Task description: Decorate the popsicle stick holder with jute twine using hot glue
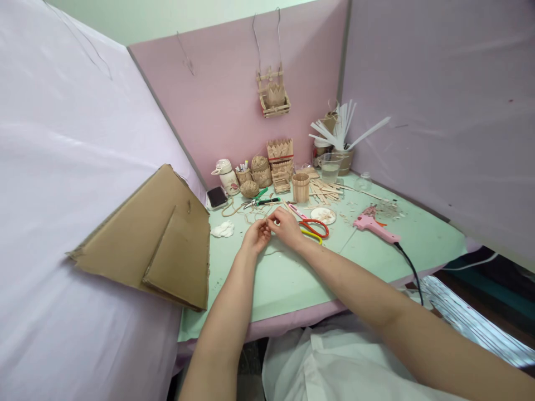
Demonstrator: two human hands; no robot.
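My left hand (256, 236) and my right hand (286, 227) meet fingertip to fingertip just above the green tabletop. Both are closed in a pinch on what appears to be a thin piece of twine; the fingers mostly hide it. Loose twine (253, 214) curls on the table behind my hands, and a strand also lies below them. Right beside my right hand lie scissors with a red handle (316, 228) and a yellow one. A pink utility knife (297, 211) and green-handled pliers (267, 201) rest just beyond.
Folded cardboard (179, 250) stands at the left. A pink glue gun (376, 227) lies right, its cord running off the edge. Farther back are a stick cup (301, 188), a twine ball (249, 189), wooden sticks (324, 192), a white dish (323, 216) and a water cup (330, 169).
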